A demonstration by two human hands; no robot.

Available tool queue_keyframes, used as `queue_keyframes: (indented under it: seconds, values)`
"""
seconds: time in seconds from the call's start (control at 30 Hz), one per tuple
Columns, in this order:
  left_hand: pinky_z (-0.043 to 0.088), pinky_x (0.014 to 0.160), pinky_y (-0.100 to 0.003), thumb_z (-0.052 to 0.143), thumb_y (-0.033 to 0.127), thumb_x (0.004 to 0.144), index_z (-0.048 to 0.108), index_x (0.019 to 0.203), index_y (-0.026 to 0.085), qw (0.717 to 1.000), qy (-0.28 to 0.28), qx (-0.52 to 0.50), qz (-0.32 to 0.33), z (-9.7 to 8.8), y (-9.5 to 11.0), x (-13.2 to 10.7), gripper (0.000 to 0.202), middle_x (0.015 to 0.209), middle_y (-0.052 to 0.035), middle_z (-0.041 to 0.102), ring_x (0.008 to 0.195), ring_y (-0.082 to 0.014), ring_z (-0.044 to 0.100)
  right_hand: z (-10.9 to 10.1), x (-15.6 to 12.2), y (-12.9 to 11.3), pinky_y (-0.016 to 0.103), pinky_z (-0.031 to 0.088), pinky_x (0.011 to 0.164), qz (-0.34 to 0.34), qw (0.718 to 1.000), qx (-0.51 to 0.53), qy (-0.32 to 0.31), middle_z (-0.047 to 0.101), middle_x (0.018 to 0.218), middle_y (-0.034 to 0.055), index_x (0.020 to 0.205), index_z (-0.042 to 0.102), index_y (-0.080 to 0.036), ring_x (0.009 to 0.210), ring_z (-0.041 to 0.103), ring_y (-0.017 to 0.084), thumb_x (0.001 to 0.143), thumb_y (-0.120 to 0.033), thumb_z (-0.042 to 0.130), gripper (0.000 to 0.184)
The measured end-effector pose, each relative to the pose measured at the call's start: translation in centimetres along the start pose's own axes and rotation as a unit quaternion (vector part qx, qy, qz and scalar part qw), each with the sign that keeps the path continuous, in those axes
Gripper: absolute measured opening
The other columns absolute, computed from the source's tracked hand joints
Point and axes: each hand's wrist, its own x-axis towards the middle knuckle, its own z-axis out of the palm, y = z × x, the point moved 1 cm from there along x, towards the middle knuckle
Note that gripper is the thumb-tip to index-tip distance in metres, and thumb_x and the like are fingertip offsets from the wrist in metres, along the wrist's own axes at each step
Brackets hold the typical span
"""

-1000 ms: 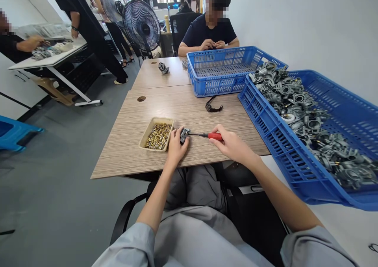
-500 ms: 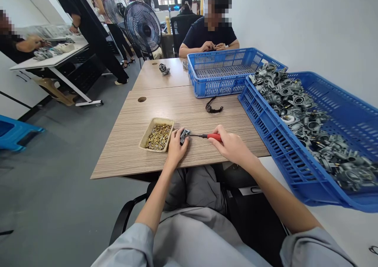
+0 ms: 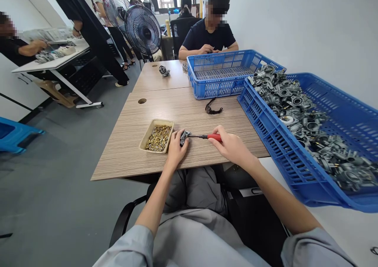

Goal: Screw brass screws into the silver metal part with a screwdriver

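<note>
My left hand is closed around a small grey metal part that rests on the wooden table. My right hand grips a red-handled screwdriver; its thin shaft points left and its tip meets the metal part. Just left of my left hand sits a shallow beige tray holding several small brass screws.
A large blue crate full of grey metal castings stands at my right. A second blue crate, nearly bare, is behind it, with a black strap-like item in front. A seated person works across the table. Two fans and other people are at the back left.
Both hands stay on the metal part and screwdriver in the same spot. The view has drifted slightly; nothing else has visibly moved.
</note>
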Motion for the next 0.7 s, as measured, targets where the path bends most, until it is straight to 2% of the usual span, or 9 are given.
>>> queue_keyframes:
  seconds: [0.17, 0.37, 0.57, 0.7]
  values:
    - [0.051, 0.124, -0.051, 0.063, 0.036, 0.109, 0.062, 0.153, 0.025, 1.000, -0.001, 0.006, -0.003, -0.02, 0.01, 0.01, 0.045, 0.141, -0.0146, 0.063, 0.138, -0.0314, 0.064, -0.22, -0.16, -0.29, 0.031, 0.044, 0.071, -0.037, 0.997, 0.056, -0.024, 0.080, 0.098, 0.0057, 0.133, 0.049, -0.025, 0.077, 0.076, 0.028, 0.111, -0.036, 0.056, 0.025]
    - [0.050, 0.125, -0.052, 0.062, 0.036, 0.109, 0.062, 0.153, 0.023, 1.000, -0.001, 0.004, -0.001, -0.10, 0.17, 0.03, 0.045, 0.142, -0.0160, 0.063, 0.139, -0.0322, 0.063, -0.05, -0.03, -0.13, 0.032, 0.042, 0.070, 0.015, 1.000, -0.025, -0.006, 0.079, 0.090, 0.0079, 0.122, 0.053, -0.024, 0.079, 0.077, 0.032, 0.115, -0.044, 0.052, 0.022]
    - [0.050, 0.125, -0.052, 0.062, 0.036, 0.109, 0.062, 0.153, 0.025, 1.000, 0.001, 0.003, -0.005, -0.16, 0.44, 0.01, 0.046, 0.142, -0.0155, 0.062, 0.139, -0.0324, 0.063, -0.21, -0.01, -0.04, 0.031, 0.046, 0.074, -0.031, 0.998, 0.056, -0.026, 0.081, 0.104, 0.0071, 0.130, 0.049, -0.025, 0.084, 0.077, 0.029, 0.113, -0.039, 0.053, 0.023]
    - [0.051, 0.124, -0.051, 0.062, 0.036, 0.109, 0.062, 0.153, 0.025, 1.000, 0.002, 0.001, -0.003, -0.18, 0.51, 0.01, 0.045, 0.142, -0.0151, 0.062, 0.137, -0.0316, 0.064, -0.24, 0.12, 0.00, 0.032, 0.042, 0.073, 0.012, 1.000, 0.009, -0.011, 0.080, 0.096, 0.0076, 0.121, 0.052, -0.025, 0.084, 0.078, 0.031, 0.115, -0.043, 0.052, 0.019]
